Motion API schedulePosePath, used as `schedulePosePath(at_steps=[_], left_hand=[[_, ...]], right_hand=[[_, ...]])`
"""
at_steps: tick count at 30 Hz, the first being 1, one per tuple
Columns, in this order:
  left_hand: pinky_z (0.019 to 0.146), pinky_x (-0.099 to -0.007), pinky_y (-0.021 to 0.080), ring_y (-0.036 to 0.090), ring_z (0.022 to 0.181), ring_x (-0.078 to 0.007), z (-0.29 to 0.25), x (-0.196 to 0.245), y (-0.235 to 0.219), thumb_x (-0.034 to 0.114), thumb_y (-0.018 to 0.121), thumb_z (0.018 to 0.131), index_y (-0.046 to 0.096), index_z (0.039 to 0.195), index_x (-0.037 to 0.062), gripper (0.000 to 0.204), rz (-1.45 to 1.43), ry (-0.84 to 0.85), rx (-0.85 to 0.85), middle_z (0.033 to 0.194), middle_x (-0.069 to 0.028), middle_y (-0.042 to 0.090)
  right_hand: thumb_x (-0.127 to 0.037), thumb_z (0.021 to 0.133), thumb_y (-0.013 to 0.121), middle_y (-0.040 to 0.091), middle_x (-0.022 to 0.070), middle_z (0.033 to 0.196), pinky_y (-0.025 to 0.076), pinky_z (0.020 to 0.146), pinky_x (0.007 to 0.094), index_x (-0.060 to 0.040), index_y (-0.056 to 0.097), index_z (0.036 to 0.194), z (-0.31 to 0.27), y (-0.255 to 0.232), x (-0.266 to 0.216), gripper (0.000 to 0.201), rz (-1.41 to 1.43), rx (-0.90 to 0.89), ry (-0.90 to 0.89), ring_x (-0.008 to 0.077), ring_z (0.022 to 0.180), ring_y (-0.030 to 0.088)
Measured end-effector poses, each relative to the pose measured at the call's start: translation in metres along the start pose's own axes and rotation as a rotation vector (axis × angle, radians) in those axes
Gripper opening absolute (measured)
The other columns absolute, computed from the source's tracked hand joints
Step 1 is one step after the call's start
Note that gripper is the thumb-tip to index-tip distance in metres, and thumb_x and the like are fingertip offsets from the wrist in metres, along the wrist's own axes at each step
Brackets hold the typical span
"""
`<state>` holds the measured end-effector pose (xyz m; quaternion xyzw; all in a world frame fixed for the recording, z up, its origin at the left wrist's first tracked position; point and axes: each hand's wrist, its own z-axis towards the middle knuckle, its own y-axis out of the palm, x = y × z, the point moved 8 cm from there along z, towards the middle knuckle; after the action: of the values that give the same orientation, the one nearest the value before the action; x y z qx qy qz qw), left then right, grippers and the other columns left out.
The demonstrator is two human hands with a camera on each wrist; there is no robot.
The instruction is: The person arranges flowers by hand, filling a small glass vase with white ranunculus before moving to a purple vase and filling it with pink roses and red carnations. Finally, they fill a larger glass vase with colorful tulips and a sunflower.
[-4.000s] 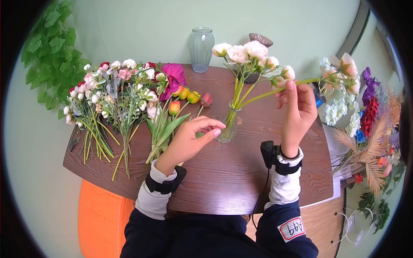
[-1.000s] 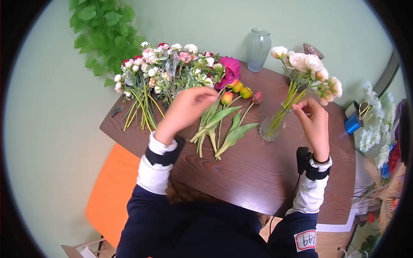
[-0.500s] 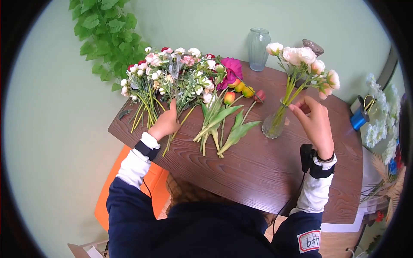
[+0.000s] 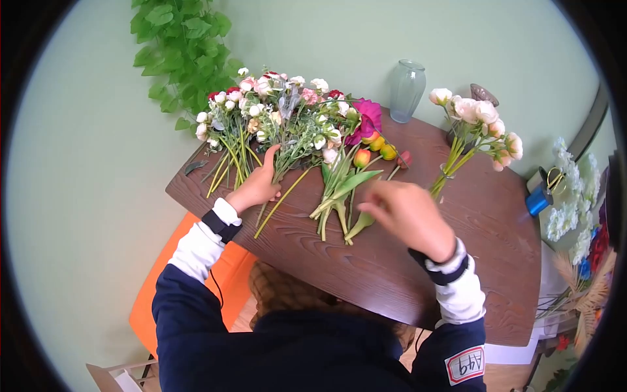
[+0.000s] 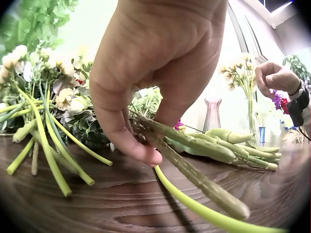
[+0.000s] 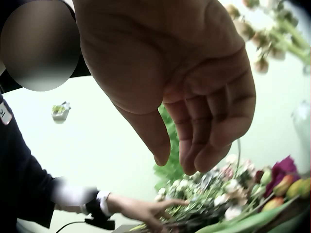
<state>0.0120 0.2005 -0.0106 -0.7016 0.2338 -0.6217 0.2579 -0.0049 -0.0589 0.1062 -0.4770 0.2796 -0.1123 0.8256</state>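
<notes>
My left hand (image 4: 258, 186) is at the stems of the mixed flower bunch (image 4: 294, 121) on the left of the table. In the left wrist view its thumb and fingers pinch a thick grey-green stem (image 5: 204, 187), and a thin bright green stem (image 5: 194, 209) runs beneath. My right hand (image 4: 415, 215), blurred, hovers over the table near the tulip stems, fingers loosely bent and holding nothing. Tulips (image 4: 362, 157) with broad leaves lie between the hands. Pale ranunculus flowers (image 4: 483, 114) stand in a small glass vase, mostly hidden behind my right hand.
A tall clear vase (image 4: 407, 91) stands at the back edge, with a brown bowl-shaped thing (image 4: 484, 95) to its right. A blue ribbon spool (image 4: 537, 201) and gold-handled scissors (image 4: 555, 179) are at the right edge. An orange chair (image 4: 238, 287) is below left.
My left hand has come down leftward from above the tulips and grips a stem in the bunch. My right hand has left the flowers in the small vase and moved left.
</notes>
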Motion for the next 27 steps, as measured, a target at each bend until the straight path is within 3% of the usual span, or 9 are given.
schedulePosePath(at_steps=[2,5,11,14,17,19,20,22,27], left_hand=[[0.054,-0.0293,0.053,0.064,0.063,-0.0214,-0.004,0.007,-0.003,-0.010,0.052,0.077,0.002,0.141,0.0127,0.084,-0.070,0.028,0.000,0.091,-0.0175,0.055],[0.055,-0.0276,0.053,0.063,0.066,-0.0182,-0.004,0.004,-0.008,-0.012,0.051,0.078,0.002,0.142,0.0172,0.086,-0.113,0.035,0.000,0.097,-0.0165,0.055],[0.068,-0.0274,0.052,0.062,0.088,-0.0185,0.000,-0.013,-0.014,0.001,0.045,0.092,0.009,0.141,-0.0017,0.061,-0.368,-0.013,-0.034,0.101,-0.0135,0.057],[0.070,-0.0269,0.051,0.061,0.093,-0.0199,-0.003,-0.015,-0.013,0.005,0.043,0.094,0.018,0.137,-0.0099,0.052,-0.498,-0.051,-0.101,0.109,-0.0169,0.059],[0.073,-0.0270,0.050,0.060,0.096,-0.0203,-0.006,-0.013,-0.013,0.008,0.042,0.094,0.020,0.137,-0.0082,0.050,-0.550,-0.098,-0.129,0.106,-0.0167,0.061],[0.073,-0.0264,0.049,0.060,0.094,-0.0191,-0.004,-0.017,-0.014,0.009,0.042,0.094,0.022,0.136,-0.0076,0.049,-0.549,-0.081,-0.143,0.107,-0.0164,0.061],[0.073,-0.0259,0.048,0.060,0.092,-0.0179,-0.003,-0.017,-0.014,0.010,0.043,0.094,0.023,0.135,-0.0070,0.049,-0.546,-0.066,-0.157,0.107,-0.0161,0.062],[0.072,-0.0250,0.047,0.060,0.090,-0.0167,-0.002,-0.018,-0.016,0.009,0.044,0.094,0.024,0.135,-0.0066,0.048,-0.505,-0.058,-0.167,0.109,-0.0159,0.061],[0.073,-0.0250,0.046,0.059,0.088,-0.0147,0.001,-0.024,-0.015,0.009,0.047,0.093,0.027,0.134,-0.0047,0.048,-0.468,-0.040,-0.187,0.113,-0.0153,0.061]], right_hand=[[-0.021,0.080,0.062,0.062,0.0108,0.074,0.048,0.061,0.0404,-0.0072,0.059,0.083,0.023,0.044,-0.020,0.014,-0.043,-0.193,-0.079,0.0312,0.071,0.061],[-0.021,0.079,0.061,0.062,0.0099,0.075,0.049,0.059,0.0394,-0.0074,0.061,0.083,0.055,0.111,-0.037,0.014,-0.219,-0.272,-0.283,0.0296,0.070,0.062],[-0.016,0.079,0.053,0.069,0.0027,0.079,0.049,0.057,0.0330,-0.0124,0.071,0.078,0.086,0.196,-0.060,0.018,-0.526,-0.393,-0.481,0.0202,0.075,0.067],[-0.018,0.078,0.057,0.068,0.0024,0.079,0.051,0.057,0.0348,-0.0135,0.071,0.081,0.085,0.201,-0.075,0.016,-0.558,-0.474,-0.535,0.0205,0.074,0.067],[-0.021,0.077,0.060,0.067,0.0019,0.078,0.051,0.057,0.0347,-0.0139,0.071,0.084,0.079,0.211,-0.081,0.015,-0.613,-0.551,-0.532,0.0197,0.073,0.066],[-0.016,0.071,0.063,0.065,0.0015,0.073,0.047,0.052,0.0315,-0.0119,0.065,0.072,0.072,0.216,-0.085,0.004,-0.636,-0.604,-0.604,0.0188,0.067,0.065],[-0.016,0.071,0.063,0.065,0.0015,0.073,0.047,0.052,0.0315,-0.0119,0.065,0.072,0.071,0.216,-0.083,0.004,-0.634,-0.605,-0.601,0.0188,0.067,0.065],[-0.014,0.073,0.060,0.063,0.0013,0.070,0.047,0.051,0.0331,-0.0111,0.063,0.074,0.063,0.205,-0.094,0.004,-0.558,-0.431,-0.811,0.0200,0.066,0.065],[-0.014,0.077,0.054,0.060,0.0042,0.070,0.049,0.057,0.0348,-0.0071,0.056,0.087,0.062,0.168,-0.091,0.012,-0.474,-0.470,-0.851,0.0230,0.072,0.064]])
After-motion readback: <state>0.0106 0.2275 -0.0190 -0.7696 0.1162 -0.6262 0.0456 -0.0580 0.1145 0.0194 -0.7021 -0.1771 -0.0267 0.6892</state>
